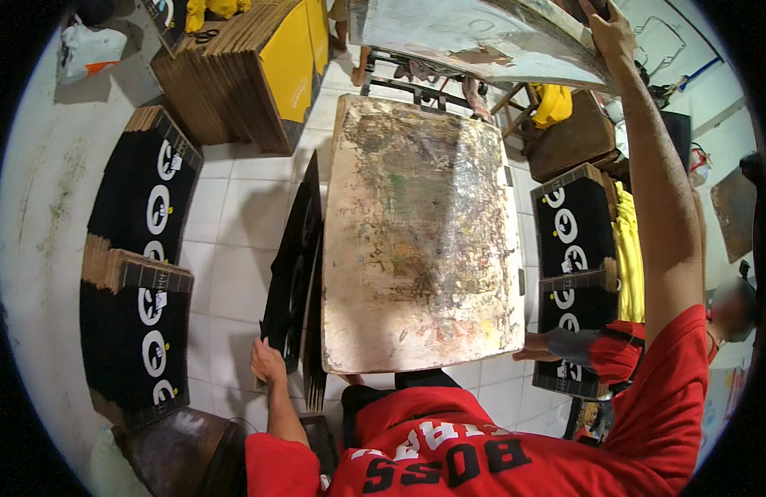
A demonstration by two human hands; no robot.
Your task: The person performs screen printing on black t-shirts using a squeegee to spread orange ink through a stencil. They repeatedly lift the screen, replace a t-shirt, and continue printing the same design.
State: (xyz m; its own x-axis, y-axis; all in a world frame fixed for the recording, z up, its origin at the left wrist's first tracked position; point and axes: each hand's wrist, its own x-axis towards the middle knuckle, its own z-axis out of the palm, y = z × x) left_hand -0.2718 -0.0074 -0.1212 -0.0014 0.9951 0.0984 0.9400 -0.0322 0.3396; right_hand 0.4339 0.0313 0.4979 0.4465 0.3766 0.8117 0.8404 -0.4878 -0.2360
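At the lower left of the head view, my left hand (267, 360) grips a black printed panel (284, 273), tilted steeply beside the table with more boards behind it. My right hand (612, 33) is raised at the top right, fingers wrapped round the edge of a large framed screen (474, 37), which is tilted up over the far end of the table. Between my arms lies a flat work table (416, 232) with a worn, paint-stained top.
Cardboard stacks with black printed pieces line the left (134, 331) and right (569, 232). Yellow-faced boards (284, 74) stand at back left; yellow fabric (553, 103) lies at back right. A co-worker (615, 356) is at lower right, a hand near the table's corner.
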